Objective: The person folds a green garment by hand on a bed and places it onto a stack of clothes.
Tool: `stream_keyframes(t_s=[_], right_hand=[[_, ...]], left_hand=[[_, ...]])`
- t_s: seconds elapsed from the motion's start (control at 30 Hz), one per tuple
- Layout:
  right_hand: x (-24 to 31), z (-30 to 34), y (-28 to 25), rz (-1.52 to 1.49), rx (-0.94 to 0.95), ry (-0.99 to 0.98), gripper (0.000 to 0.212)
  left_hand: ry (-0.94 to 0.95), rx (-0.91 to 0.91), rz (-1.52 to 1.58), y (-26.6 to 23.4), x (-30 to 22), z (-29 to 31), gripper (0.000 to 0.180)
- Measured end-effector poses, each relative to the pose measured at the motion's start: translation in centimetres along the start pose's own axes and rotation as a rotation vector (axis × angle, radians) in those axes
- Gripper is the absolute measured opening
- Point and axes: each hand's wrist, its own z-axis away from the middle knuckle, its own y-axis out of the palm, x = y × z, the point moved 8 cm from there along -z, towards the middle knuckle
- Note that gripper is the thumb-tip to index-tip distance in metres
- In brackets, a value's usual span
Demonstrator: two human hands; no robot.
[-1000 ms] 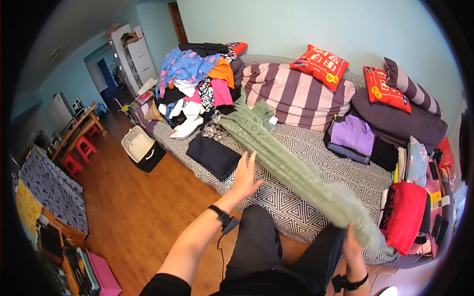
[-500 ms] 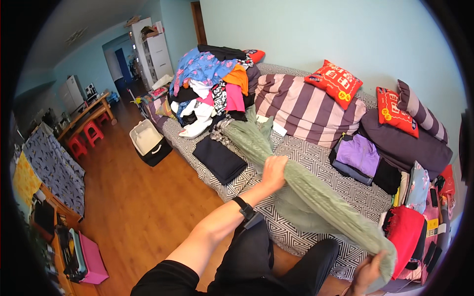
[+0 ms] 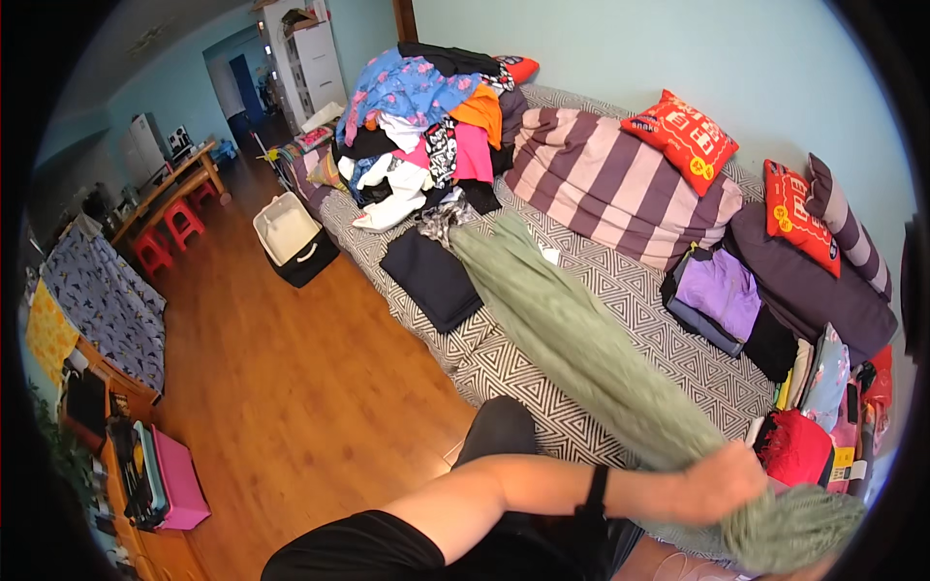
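A long light-green cloth, like a scarf (image 3: 572,339), stretches diagonally over the sofa toward my lower right. My left hand (image 3: 727,484) is closed around it near the near end, slightly blurred, with the arm reaching across my body. Beyond that fist the cloth bunches up. Just a sliver of my right hand (image 3: 821,569) shows beneath the bunched end at the lower edge; its fingers are hidden. Near the far end of the cloth, a folded dark navy garment (image 3: 433,281) lies on the sofa beside a crumpled patterned piece (image 3: 444,221).
A tall heap of mixed clothes (image 3: 412,126) rises at the sofa's far left. Folded clothes with a purple top (image 3: 717,295) and a red fringed item (image 3: 794,447) lie to the right. Red cushions (image 3: 683,142) rest along the back. A white-and-black bin (image 3: 288,232) stands on the floor.
My left hand has slid from the cloth's middle down to the lower right, near its end. My right hand has moved lower, mostly out of sight, and the cloth's near end has bunched up.
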Motion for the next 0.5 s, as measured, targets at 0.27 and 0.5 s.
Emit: stream_keyframes(t_s=[0.27,0.5], right_hand=[[-11.0,-5.3,-6.2,0.743,0.109,0.379,0.046],[-14.5,3.7,0.4,0.157,0.135,0.562,0.039]], left_hand=[[0.103,0.538,0.526,3.6,2.1,7.6,0.071],[-0.689,0.635,-0.098,-5.1,23.1,20.1,0.046]])
